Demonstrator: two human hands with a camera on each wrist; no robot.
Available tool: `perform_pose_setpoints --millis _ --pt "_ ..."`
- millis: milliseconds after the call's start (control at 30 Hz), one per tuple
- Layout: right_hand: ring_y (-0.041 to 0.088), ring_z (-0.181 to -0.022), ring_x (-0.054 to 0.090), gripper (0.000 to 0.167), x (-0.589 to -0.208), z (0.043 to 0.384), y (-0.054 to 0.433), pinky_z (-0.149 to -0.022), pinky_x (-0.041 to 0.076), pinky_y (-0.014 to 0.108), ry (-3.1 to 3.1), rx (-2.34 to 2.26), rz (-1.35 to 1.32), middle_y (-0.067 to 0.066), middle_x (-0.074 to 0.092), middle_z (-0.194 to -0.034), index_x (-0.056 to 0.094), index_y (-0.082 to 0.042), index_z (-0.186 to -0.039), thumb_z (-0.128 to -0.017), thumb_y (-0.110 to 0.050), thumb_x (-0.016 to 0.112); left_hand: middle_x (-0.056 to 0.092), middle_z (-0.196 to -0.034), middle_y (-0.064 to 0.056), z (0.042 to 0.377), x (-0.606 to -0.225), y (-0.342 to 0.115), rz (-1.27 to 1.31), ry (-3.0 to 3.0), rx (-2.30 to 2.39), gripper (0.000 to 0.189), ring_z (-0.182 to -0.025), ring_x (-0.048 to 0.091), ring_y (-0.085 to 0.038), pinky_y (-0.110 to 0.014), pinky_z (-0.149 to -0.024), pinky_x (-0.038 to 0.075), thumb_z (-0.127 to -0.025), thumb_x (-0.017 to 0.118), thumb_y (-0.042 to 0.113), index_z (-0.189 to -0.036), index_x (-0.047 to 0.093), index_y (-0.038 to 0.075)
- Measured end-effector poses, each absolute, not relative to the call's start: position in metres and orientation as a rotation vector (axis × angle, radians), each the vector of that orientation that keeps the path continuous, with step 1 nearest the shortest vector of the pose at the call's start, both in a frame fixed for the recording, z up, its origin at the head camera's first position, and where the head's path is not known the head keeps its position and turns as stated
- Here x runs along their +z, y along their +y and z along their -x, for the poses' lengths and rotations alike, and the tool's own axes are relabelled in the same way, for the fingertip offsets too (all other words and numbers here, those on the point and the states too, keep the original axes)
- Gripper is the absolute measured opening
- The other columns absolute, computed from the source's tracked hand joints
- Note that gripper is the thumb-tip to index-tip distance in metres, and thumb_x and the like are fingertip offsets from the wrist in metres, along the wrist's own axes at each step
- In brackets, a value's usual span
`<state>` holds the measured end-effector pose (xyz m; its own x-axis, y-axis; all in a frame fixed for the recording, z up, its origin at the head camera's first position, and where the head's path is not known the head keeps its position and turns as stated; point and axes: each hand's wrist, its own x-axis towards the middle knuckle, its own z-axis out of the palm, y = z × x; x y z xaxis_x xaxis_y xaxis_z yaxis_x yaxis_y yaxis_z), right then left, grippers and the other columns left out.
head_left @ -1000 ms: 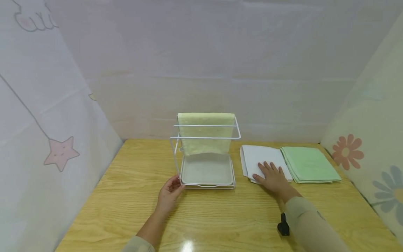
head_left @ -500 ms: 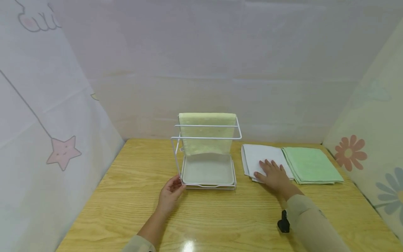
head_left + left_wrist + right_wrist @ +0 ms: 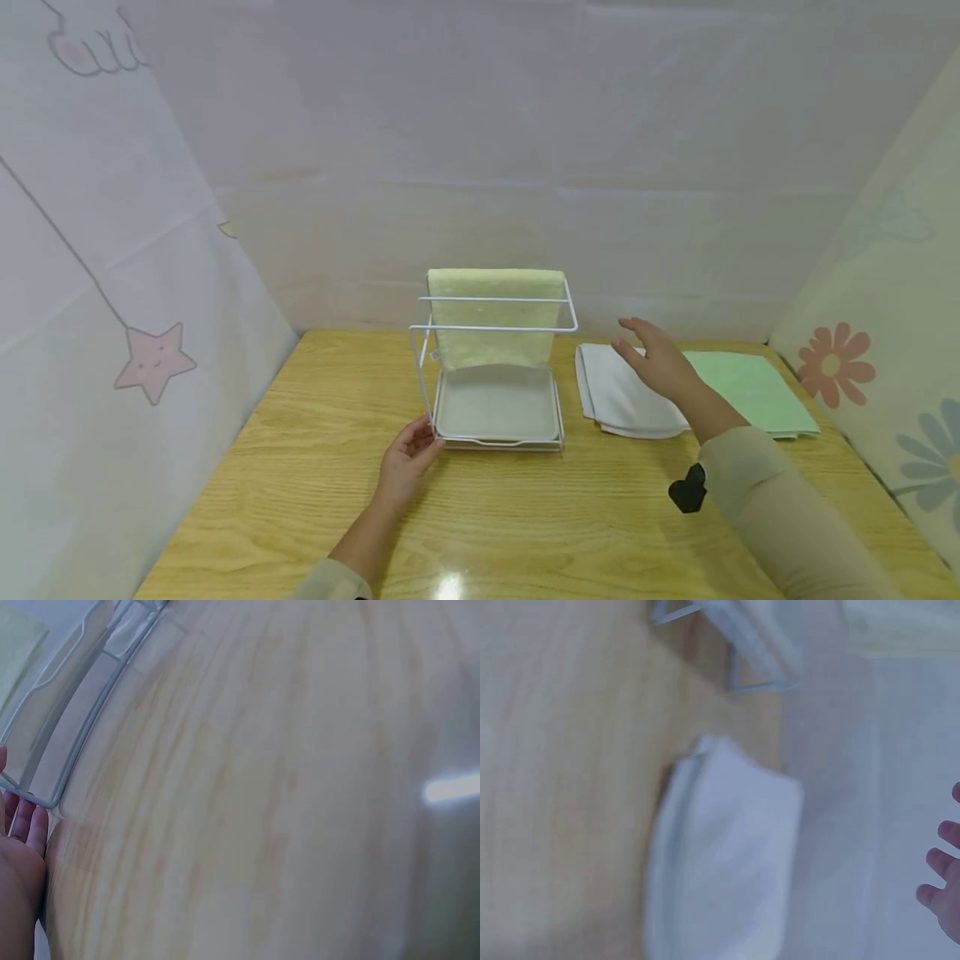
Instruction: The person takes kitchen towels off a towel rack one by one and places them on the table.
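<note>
A white wire rack (image 3: pixel 491 329) stands on the table with a pale tray (image 3: pixel 495 404) in its base. Over its rear bar hangs a yellow towel (image 3: pixel 495 354). My left hand (image 3: pixel 403 465) grips the rack's front left corner between thumb and fingers; the left wrist view shows the fingers at the wire corner (image 3: pixel 51 802). To the right lies a folded white towel (image 3: pixel 622 400), and above it my right hand (image 3: pixel 660 367) is raised with fingers extended, holding nothing. In the right wrist view the fingertips (image 3: pixel 939 862) appear apart from the white towel.
A folded green towel (image 3: pixel 753 387) lies right of the white one, partly behind the right forearm. A black device (image 3: pixel 688 490) sits at the right cuff. Cloth walls (image 3: pixel 487 167) enclose the wooden table (image 3: pixel 525 525) at the back and sides.
My right hand has lifted off the white towel, where it lay flat, and moved up toward the back. The left hand keeps its grip on the rack.
</note>
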<state>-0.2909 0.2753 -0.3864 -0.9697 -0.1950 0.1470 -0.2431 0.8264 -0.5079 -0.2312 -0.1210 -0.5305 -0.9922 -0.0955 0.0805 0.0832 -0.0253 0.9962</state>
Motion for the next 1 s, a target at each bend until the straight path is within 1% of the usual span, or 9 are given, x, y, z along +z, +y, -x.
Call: perform_pose_setpoints --millis 200,300,467,567,667,833,1000 --pt "0.043 -0.147 0.02 0.061 -0.331 0.295 0.251 -0.117 0.021 0.064 -2.832 0.938 -0.474 0.023 0.025 -0.158 0.03 -0.003 -0.151 -0.106 -0.043 0.035 0.058 -0.118 -0.024 0.231 -0.53 -0.121 0.0 -2.105 -2.153 0.047 -0.094 0.059 -0.003 -0.013 -0.085 0.052 -0.088 0.067 -0.005 -0.132 0.053 -0.007" --pt "0.039 -0.147 0.022 0.06 -0.311 0.3 0.236 -0.117 0.023 0.061 -2.808 0.946 -0.498 0.019 0.028 -0.158 0.032 -0.006 -0.151 -0.105 -0.045 0.037 0.057 -0.119 -0.025 0.231 -0.53 -0.121 0.007 -2.1 -2.166 0.047 -0.094 0.058 -0.004 -0.013 -0.085 0.052 -0.088 0.066 -0.006 -0.133 0.052 -0.007" --pt "0.035 -0.146 0.028 0.058 -0.286 0.307 0.209 -0.116 0.03 0.058 -2.799 0.902 -0.515 0.013 0.034 -0.157 0.038 -0.011 -0.15 -0.103 -0.045 0.045 0.055 -0.123 -0.026 0.231 -0.531 -0.123 0.008 -2.102 -2.207 0.05 -0.096 0.057 -0.004 -0.012 -0.085 0.051 -0.089 0.065 -0.006 -0.136 0.05 -0.006" --pt "0.033 -0.145 0.029 0.059 -0.275 0.31 0.192 -0.116 0.031 0.056 -2.826 0.863 -0.539 0.011 0.035 -0.157 0.038 -0.014 -0.15 -0.101 -0.045 0.05 0.055 -0.124 -0.026 0.231 -0.532 -0.124 0.013 -2.103 -2.209 0.05 -0.097 0.057 -0.005 -0.012 -0.085 0.052 -0.089 0.066 -0.004 -0.136 0.049 -0.006" --pt "0.032 -0.147 0.028 0.061 -0.267 0.314 0.178 -0.118 0.028 0.055 -2.85 0.827 -0.57 0.009 0.035 -0.157 0.037 -0.016 -0.151 -0.099 -0.044 0.054 0.055 -0.124 -0.026 0.23 -0.533 -0.125 0.026 -2.096 -2.208 0.051 -0.097 0.057 -0.005 -0.012 -0.086 0.052 -0.089 0.067 -0.003 -0.136 0.049 -0.006" --pt "0.03 -0.148 0.026 0.064 -0.261 0.323 0.161 -0.12 0.026 0.053 -2.878 0.783 -0.604 0.007 0.034 -0.158 0.035 -0.019 -0.152 -0.097 -0.045 0.058 0.056 -0.123 -0.025 0.231 -0.534 -0.125 0.021 -2.094 -2.206 0.05 -0.097 0.058 -0.006 -0.013 -0.086 0.052 -0.088 0.068 -0.002 -0.136 0.051 -0.005" --pt "0.03 -0.147 0.028 0.064 -0.259 0.332 0.148 -0.12 0.026 0.052 -2.904 0.791 -0.644 0.007 0.038 -0.156 0.04 -0.017 -0.149 -0.094 -0.04 0.063 0.056 -0.124 -0.026 0.232 -0.534 -0.124 0.021 -2.091 -2.217 0.05 -0.098 0.058 -0.006 -0.013 -0.087 0.051 -0.088 0.069 -0.001 -0.135 0.051 -0.004"
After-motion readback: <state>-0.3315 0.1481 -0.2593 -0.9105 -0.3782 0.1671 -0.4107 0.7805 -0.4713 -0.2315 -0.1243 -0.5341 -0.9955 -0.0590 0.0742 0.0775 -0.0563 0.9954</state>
